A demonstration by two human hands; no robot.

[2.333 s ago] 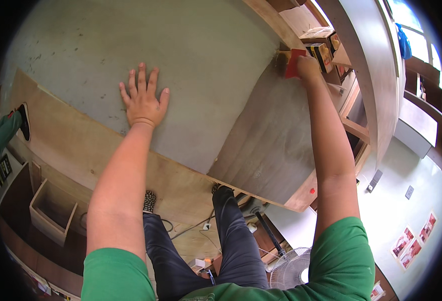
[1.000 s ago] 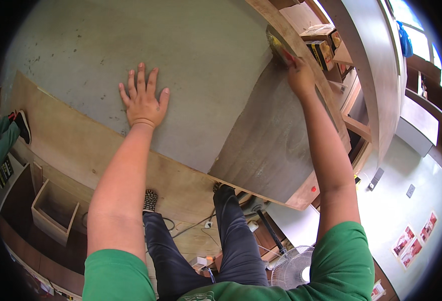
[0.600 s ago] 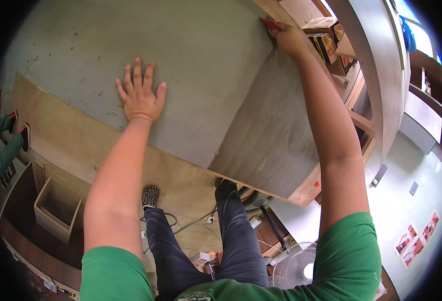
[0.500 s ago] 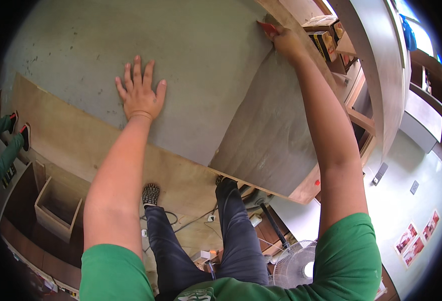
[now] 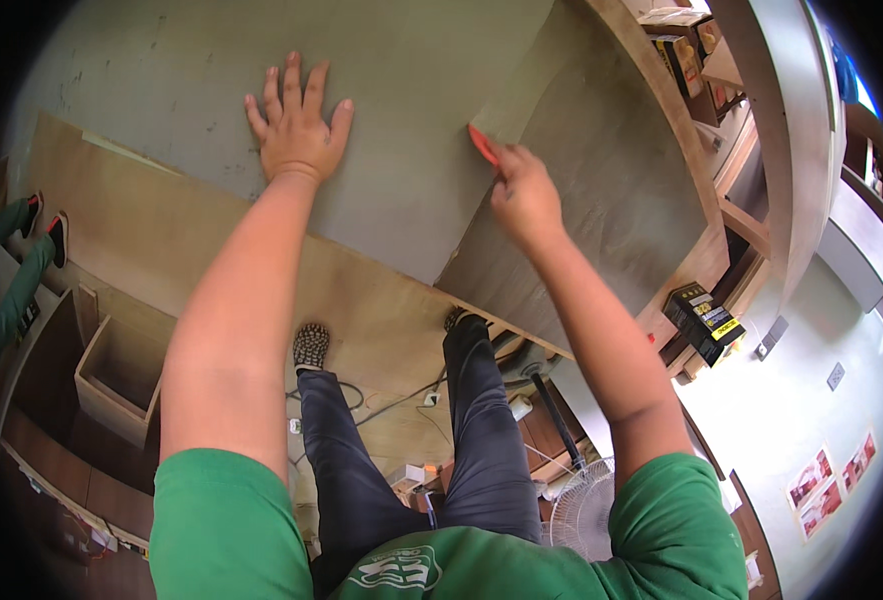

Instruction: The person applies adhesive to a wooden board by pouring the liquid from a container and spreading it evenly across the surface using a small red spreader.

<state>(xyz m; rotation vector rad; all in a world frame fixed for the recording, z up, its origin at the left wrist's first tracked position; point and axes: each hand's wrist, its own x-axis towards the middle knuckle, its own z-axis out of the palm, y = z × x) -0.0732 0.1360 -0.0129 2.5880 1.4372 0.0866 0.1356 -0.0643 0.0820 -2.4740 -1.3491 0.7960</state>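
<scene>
A large grey sheet (image 5: 391, 190) lies over a plywood board (image 5: 211, 235) in front of me. My left hand (image 5: 299, 125) is pressed flat on the sheet with its fingers spread, holding nothing. A red flat-bladed scraper (image 5: 482, 145) is gripped in my right hand (image 5: 527, 195), its blade edge touching the sheet. My fingers cover the rest of the scraper. To the right of this hand the surface turns into a darker, streaked patch (image 5: 601, 190) that looks wet, with a slanting border against the lighter grey.
Boxes (image 5: 681, 60) sit on shelving beyond the right edge, with a black-and-yellow box (image 5: 703, 322) nearer. A standing fan (image 5: 583, 505) and cables are on the floor below. At left is an open wooden drawer (image 5: 121, 375), with another person's legs (image 5: 21, 285) above it.
My right hand has swept the scraper from the far right edge leftward and toward me. My left hand stays flat on the sheet. The view has shifted, bringing the black-and-yellow box into sight.
</scene>
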